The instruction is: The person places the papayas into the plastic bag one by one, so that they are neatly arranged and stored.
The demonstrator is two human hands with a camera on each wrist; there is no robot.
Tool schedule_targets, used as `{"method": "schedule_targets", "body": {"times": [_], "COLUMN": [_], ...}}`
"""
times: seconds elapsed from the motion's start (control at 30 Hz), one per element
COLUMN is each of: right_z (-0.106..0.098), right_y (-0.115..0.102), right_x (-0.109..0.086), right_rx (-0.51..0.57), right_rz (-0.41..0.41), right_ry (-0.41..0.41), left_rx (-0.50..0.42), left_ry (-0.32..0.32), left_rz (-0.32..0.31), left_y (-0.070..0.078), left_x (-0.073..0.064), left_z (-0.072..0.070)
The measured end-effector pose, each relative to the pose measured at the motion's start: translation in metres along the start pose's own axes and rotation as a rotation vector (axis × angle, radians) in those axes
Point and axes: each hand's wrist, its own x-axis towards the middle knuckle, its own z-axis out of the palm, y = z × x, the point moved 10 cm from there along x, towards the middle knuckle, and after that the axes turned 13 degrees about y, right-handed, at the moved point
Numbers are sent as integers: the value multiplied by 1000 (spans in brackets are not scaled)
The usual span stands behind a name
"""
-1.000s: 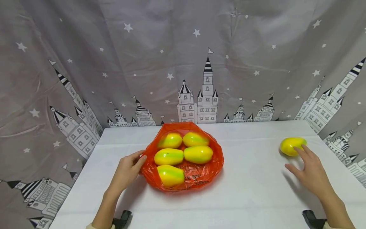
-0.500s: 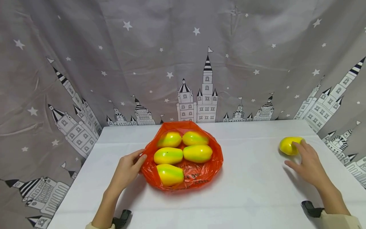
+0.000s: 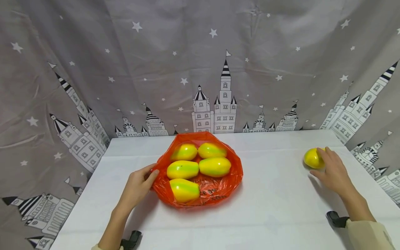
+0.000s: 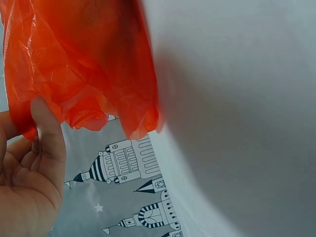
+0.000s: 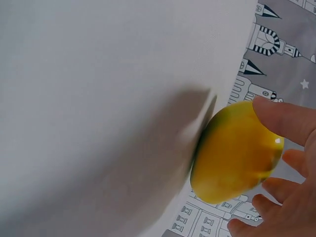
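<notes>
A red plastic bag lies open on the white table, with several glossy yellow-green oblong fruits inside. My left hand pinches the bag's left rim between thumb and fingers; in the left wrist view the thumb presses on the crinkled red film. Far to the right, one more fruit of the same kind sits on the table. My right hand grips it from its right side and hides part of it. In the right wrist view the thumb overlaps this fruit, with curled fingers along its other side.
The white table stretches between the bag and the right-hand fruit. Behind it hangs a grey curtain printed with castles and stars. A black wrist mount is on the right wrist, another on the left.
My right hand has moved in over the lone fruit, its fingers and thumb closing around it and covering more of it. My left hand keeps its hold on the bag's rim.
</notes>
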Motion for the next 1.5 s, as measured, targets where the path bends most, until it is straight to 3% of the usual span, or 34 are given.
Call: {"method": "schedule_targets", "body": {"times": [0.17, 0.43, 0.67, 1.0, 1.2, 1.5], "right_z": [3, -3, -6, -3, -2, -3], "right_y": [1, 2, 4, 6, 9, 6], "right_x": [5, 11, 13, 15, 12, 11], "right_rx": [16, -127, -101, -164, -188, -166], "right_rz": [33, 79, 86, 120, 120, 79], "right_ry": [-6, 17, 29, -38, -64, -32], "left_rx": [10, 2, 2, 14, 11, 2], "left_ry": [1, 4, -7, -9, -10, -14], "left_rz": [3, 15, 5, 7, 12, 24], "left_y": [0, 1, -1, -1, 0, 3], "left_x": [1, 1, 0, 0, 0, 1], "left_z": [0, 0, 2, 3, 3, 3]}}
